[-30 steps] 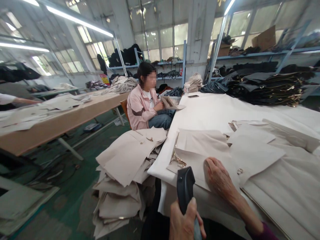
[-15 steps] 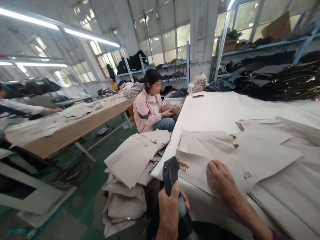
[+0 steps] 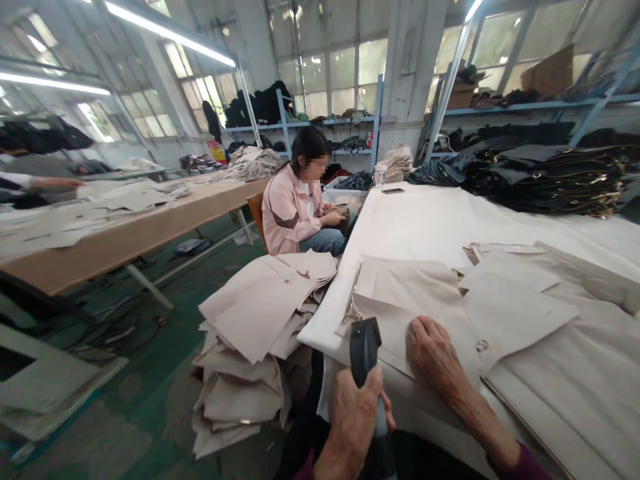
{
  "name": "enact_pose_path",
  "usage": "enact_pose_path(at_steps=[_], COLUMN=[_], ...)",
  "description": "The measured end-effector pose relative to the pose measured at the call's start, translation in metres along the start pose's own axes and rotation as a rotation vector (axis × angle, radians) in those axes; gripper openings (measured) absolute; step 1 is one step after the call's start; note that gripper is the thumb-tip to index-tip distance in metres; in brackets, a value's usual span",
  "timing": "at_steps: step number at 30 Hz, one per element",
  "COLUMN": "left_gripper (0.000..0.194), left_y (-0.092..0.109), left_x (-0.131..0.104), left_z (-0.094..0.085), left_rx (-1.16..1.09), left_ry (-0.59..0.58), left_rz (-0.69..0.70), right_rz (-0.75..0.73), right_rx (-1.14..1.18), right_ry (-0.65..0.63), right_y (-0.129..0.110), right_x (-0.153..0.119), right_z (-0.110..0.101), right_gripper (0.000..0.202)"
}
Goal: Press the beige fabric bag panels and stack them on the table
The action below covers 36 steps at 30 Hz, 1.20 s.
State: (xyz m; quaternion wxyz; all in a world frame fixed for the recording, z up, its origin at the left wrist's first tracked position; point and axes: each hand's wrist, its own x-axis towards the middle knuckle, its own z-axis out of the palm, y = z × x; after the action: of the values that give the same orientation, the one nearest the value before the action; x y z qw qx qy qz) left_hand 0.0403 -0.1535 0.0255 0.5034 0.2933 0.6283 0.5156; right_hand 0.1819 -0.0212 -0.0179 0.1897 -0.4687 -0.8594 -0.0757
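My left hand (image 3: 353, 407) is wrapped round a black handheld tool (image 3: 364, 343), whose angled head points up and away from me. The tool's head overlaps the near left edge of a beige fabric piece (image 3: 390, 330) on the table; I cannot tell whether they touch. Just beyond it, small gold metal hardware (image 3: 354, 308) shows at the fabric's left edge. My right hand (image 3: 435, 353) is on the same piece, fingers bent and close together on the cloth, with the fingertips partly hidden.
More beige pieces (image 3: 520, 300) with metal rings spread over the white-covered table (image 3: 400, 220). A beige stack (image 3: 260, 307) stands left of the table corner. A seated co-worker (image 3: 290, 207) handles cloth beyond it. Dark pieces (image 3: 550, 173) are piled at the back right, near a phone (image 3: 393, 191).
My left hand has brought the tool rightward, closer to my right hand and over the fabric's edge. My right hand stays on the cloth. The view has turned slightly right.
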Motion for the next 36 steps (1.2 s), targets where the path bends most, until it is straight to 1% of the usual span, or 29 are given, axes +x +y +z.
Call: enact_pose_path(at_steps=[3, 5, 6, 8, 10, 13, 15, 17, 19, 22, 27, 32, 36], left_gripper=[0.055, 0.053, 0.051, 0.047, 0.046, 0.051, 0.052, 0.052, 0.052, 0.051, 0.047, 0.043, 0.042], left_y=[0.000, 0.001, 0.003, 0.008, 0.015, 0.020, 0.019, 0.015, 0.011, 0.009, 0.015, 0.020, 0.023], left_x=[0.010, 0.021, 0.027, 0.035, 0.035, 0.021, 0.009, 0.001, -0.002, 0.001, 0.012, 0.019, 0.026], left_z=[-0.001, 0.000, 0.000, -0.001, -0.007, -0.023, -0.032, -0.036, -0.035, -0.025, -0.011, -0.009, -0.008], left_rx=[0.046, 0.041, 0.026, -0.006, -0.023, 0.006, 0.010, 0.016, 0.031, 0.035, 0.014, 0.068, 0.164], left_ry=[-0.037, -0.039, -0.025, 0.035, 0.101, 0.131, 0.116, 0.107, 0.098, 0.046, -0.015, -0.075, -0.106], left_rz=[0.032, 0.043, 0.058, 0.089, 0.100, 0.098, 0.107, 0.081, 0.048, 0.047, 0.047, 0.020, -0.017], right_rz=[-0.064, -0.107, -0.123, -0.146, -0.148, -0.137, -0.136, -0.135, -0.126, -0.104, -0.046, 0.028, 0.012], right_rx=[-0.007, 0.010, 0.025, 0.059, 0.090, 0.134, 0.163, 0.184, 0.191, 0.182, 0.185, 0.240, 0.279], right_ry=[-0.045, -0.048, -0.039, -0.014, 0.013, 0.037, 0.041, 0.044, 0.053, 0.074, 0.128, 0.209, 0.193], right_y=[0.005, 0.008, 0.009, 0.009, 0.008, 0.007, 0.007, 0.007, 0.007, 0.005, 0.004, 0.006, 0.007], right_x=[0.019, 0.039, 0.048, 0.063, 0.069, 0.067, 0.064, 0.062, 0.062, 0.063, 0.064, 0.069, 0.070], right_z=[-0.006, -0.006, -0.004, 0.004, 0.012, 0.019, 0.018, 0.015, 0.012, 0.011, 0.011, 0.005, 0.001], right_gripper=[0.014, 0.008, 0.005, 0.014, 0.020, 0.018, 0.013, 0.011, 0.011, 0.012, 0.021, 0.030, 0.034])
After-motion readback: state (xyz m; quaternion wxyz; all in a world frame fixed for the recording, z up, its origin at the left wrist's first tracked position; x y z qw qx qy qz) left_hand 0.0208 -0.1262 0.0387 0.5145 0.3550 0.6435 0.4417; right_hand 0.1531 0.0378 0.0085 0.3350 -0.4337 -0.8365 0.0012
